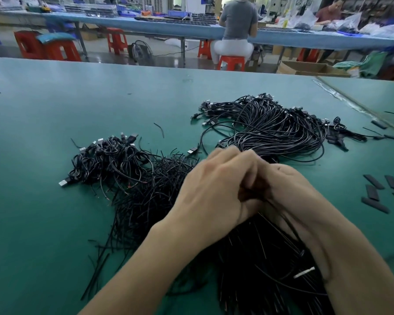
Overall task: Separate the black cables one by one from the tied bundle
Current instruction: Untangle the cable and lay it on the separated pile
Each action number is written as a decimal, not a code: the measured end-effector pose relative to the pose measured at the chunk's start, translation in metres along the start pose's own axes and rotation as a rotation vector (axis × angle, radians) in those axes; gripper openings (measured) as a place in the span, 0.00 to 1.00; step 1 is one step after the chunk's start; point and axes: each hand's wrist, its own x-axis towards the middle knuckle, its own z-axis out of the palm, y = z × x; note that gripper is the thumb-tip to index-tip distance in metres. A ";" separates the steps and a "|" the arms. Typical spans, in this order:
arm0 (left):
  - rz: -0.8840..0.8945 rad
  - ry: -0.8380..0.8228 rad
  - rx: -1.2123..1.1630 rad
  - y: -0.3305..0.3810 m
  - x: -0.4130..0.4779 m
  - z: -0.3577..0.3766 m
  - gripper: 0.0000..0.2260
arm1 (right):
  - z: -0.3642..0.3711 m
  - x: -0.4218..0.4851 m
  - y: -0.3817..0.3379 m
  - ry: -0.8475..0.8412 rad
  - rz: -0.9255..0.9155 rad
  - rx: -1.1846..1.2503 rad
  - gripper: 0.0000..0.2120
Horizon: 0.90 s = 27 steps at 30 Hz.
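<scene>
1. The tied bundle (255, 258) of black cables lies on the green table (43, 133), under both wrists.
2. The right hand (293, 194) grips the tied bundle's top. The left hand (214, 189) is curled beside it, seemingly pinching one strand, contact hidden.
3. Cables look light, thin, floppy and snag-prone. Best to pinch one near its end and draw slowly.
4. A loose pile (127, 169) lies left of the tied bundle.
</scene>
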 end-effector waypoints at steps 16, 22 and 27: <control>-0.304 -0.055 -0.184 -0.054 -0.010 0.017 0.18 | -0.003 -0.048 -0.043 -0.696 -0.153 -0.256 0.11; -0.391 0.512 -0.439 -0.051 -0.002 0.012 0.23 | -0.012 -0.039 -0.024 -0.214 0.082 -0.722 0.18; -0.184 0.598 -0.331 -0.026 0.000 0.004 0.16 | -0.017 -0.021 -0.013 0.322 0.044 -0.896 0.16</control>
